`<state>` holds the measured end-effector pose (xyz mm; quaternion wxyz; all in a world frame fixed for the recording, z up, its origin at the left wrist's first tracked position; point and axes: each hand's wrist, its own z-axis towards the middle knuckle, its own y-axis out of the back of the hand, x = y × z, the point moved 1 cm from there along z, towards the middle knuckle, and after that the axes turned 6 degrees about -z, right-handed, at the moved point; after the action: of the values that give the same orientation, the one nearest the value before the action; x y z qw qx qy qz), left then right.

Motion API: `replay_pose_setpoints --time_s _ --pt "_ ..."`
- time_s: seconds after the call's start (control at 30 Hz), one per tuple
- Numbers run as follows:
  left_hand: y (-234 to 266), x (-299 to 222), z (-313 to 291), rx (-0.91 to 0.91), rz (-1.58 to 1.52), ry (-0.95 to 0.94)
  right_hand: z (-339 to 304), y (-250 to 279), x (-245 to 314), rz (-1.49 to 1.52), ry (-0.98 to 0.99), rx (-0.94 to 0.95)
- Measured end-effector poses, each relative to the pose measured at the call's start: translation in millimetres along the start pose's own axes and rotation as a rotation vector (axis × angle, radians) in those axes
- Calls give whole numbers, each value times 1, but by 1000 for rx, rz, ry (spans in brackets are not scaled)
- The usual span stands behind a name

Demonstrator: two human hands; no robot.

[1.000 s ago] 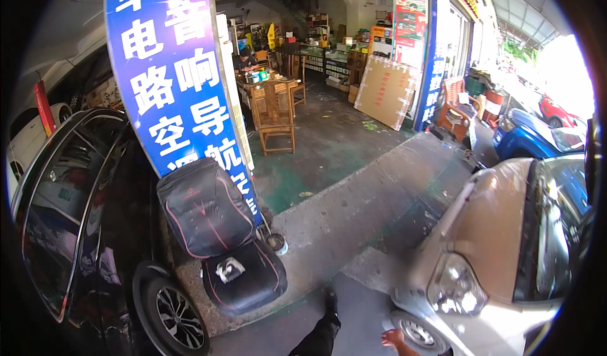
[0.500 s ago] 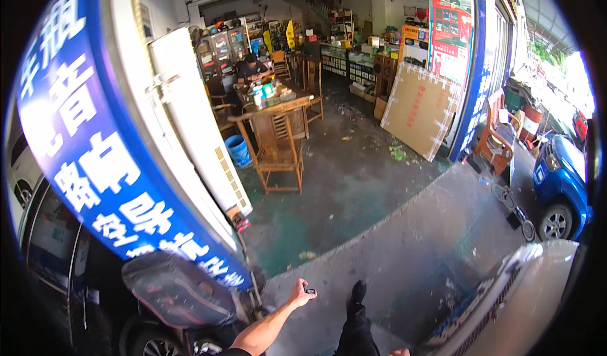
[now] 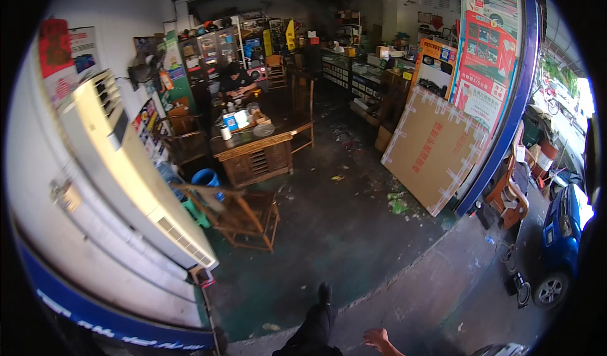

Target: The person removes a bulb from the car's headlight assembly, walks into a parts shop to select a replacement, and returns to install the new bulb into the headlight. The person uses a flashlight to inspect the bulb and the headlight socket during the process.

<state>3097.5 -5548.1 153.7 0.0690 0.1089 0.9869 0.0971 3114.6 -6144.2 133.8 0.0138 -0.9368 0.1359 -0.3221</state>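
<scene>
My right hand (image 3: 377, 338) hangs low at the bottom edge, just right of my dark-trousered leg (image 3: 314, 324). Its fingers look apart, and I see nothing in them. The concrete threshold (image 3: 404, 293) lies beneath it, and it touches no object that I can make out. My left hand is out of the picture. One dark shoe (image 3: 325, 293) is stretched forward onto the shop floor.
A wooden chair (image 3: 250, 220) stands ahead on the left, near a blue bucket (image 3: 207, 179) and a cluttered desk (image 3: 253, 160). A person (image 3: 235, 84) sits behind it. A tall air conditioner (image 3: 139, 166) lines the left wall. A big cardboard panel (image 3: 436, 147) leans at right.
I have stepped forward into the shop doorway, and the blue sign has mostly left view. My left hand, which held a small dark object, has dropped out of sight. My right hand shows more.
</scene>
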Motion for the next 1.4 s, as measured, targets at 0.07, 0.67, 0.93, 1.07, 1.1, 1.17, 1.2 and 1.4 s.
replay_pose_setpoints --time_s 0.07,0.67,0.93,1.07,1.1,1.17,1.2,1.4 --pt "-17 -94 -3 9 7 38 79 11 93 -85 43 9" --pt "-293 -1345 -153 144 -24 -1062 446 192 759 511 219 -215" --pt "-404 -1629 -197 419 -229 -997 650 81 1303 170 285 127" --pt "-416 -1785 -171 613 -465 -797 746 2 1529 -247 403 506" --pt "-415 -1832 -163 579 -489 -810 773 -14 1577 -643 485 367" --pt "-408 -1932 -152 596 -589 -811 830 -36 1668 -785 389 284" --pt "-402 -1994 -150 525 -485 -930 863 -47 1717 -808 383 298" --pt "-373 -2355 -193 525 39 -686 1004 -63 1997 -835 609 -18"
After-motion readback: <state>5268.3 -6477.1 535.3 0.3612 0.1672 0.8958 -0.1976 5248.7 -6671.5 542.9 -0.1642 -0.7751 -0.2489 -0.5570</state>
